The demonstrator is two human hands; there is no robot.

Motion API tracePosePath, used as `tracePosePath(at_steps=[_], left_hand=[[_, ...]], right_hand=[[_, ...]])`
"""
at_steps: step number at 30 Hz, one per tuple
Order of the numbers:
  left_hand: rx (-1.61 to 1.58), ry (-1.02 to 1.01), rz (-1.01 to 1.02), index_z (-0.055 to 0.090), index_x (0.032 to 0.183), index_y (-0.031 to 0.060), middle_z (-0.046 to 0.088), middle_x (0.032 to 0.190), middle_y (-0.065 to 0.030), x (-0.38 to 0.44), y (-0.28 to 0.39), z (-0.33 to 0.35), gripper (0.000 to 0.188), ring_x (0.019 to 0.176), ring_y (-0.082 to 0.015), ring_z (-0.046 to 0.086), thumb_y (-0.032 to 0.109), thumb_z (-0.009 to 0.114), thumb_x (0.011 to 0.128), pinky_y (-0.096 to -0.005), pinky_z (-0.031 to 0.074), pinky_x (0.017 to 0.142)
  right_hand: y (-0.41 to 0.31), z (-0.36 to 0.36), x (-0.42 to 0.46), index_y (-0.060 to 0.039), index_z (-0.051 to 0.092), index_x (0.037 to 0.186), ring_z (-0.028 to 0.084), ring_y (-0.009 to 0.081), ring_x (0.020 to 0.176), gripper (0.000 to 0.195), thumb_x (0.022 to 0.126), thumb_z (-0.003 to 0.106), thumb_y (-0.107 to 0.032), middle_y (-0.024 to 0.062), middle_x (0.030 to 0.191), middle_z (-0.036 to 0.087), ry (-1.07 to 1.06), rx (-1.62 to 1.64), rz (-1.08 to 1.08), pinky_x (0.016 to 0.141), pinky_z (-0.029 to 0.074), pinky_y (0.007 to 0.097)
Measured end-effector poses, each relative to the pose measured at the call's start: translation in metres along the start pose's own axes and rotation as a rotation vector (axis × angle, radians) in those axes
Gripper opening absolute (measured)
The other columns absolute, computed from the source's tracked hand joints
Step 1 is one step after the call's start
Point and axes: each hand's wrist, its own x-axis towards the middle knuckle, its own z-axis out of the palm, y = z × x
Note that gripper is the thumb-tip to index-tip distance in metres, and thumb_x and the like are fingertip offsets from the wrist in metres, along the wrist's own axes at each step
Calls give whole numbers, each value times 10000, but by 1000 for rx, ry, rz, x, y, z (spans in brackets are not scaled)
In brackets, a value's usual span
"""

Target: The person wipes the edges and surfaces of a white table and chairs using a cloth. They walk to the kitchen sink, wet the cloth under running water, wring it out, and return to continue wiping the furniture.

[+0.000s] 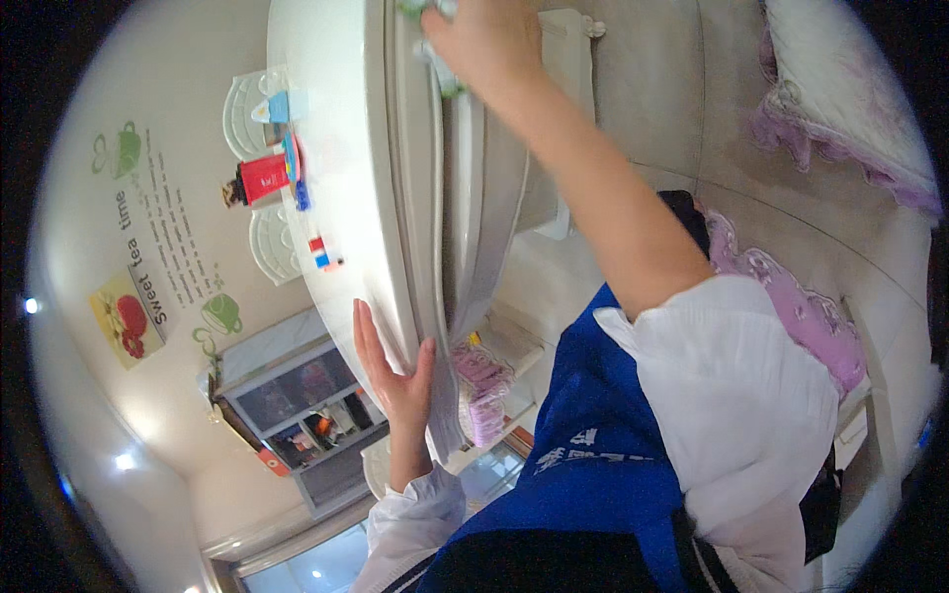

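The view lies sideways, with the wall and ceiling lights to the left. My right hand (491, 41) is at the top, blurred, closed around a white and green cloth (445, 74). That cloth lies against the moulded side edge of a white table (404, 163). My left hand (397, 374) rests on the table's rim lower down, fingers spread over the top and thumb on the edge. It holds nothing. Part of the cloth is hidden behind my right hand.
On the tabletop stand a red package (263, 178), a light blue container (278, 107) and small red and blue pieces (320, 253). White chairs (274, 243) stand beyond. A chair with purple-trimmed cover (845, 111) is behind; a grey cabinet (296, 400) stands by the wall.
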Motion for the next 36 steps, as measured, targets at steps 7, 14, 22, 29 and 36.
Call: tracePosePath(at_steps=[7,14,22,29,36], left_hand=[[91,-74,-5,177,1420,-21,194,1456,-255,21,10,9,893,1351,-388,212,138,709,720,-442,190,1090],[80,-92,-1,157,1419,-28,182,1454,-267,30,15,17,886,1351,-405,195,111,701,734,-442,174,1093],[88,-102,-9,154,1420,-21,170,1452,-277,25,13,14,884,1346,-420,197,109,703,740,-449,182,1087],[70,-114,-11,161,1418,-24,158,1451,-285,24,13,14,864,1342,-429,200,102,694,748,-452,193,1082],[19,-84,17,180,1425,-2,186,1469,-230,30,14,16,822,1355,-382,194,114,667,774,-441,167,1091]], right_hand=[[0,11,-157,-134,610,1031,611,200,728,365,681,704,-91,61,867,579,-214,174,-244,574,510,297],[17,10,-25,-131,605,1131,583,187,709,413,729,685,-81,49,900,556,171,-35,-288,584,488,284],[9,10,-150,-130,621,1165,533,100,663,384,781,634,-124,-2,819,550,-192,31,-441,501,453,229],[4,13,-106,-191,610,1120,581,147,823,337,790,602,-123,2,1007,578,-185,-4,-724,691,494,288],[13,17,2,-109,589,1010,571,275,955,178,833,567,-100,106,1047,594,93,99,-514,812,462,385]])
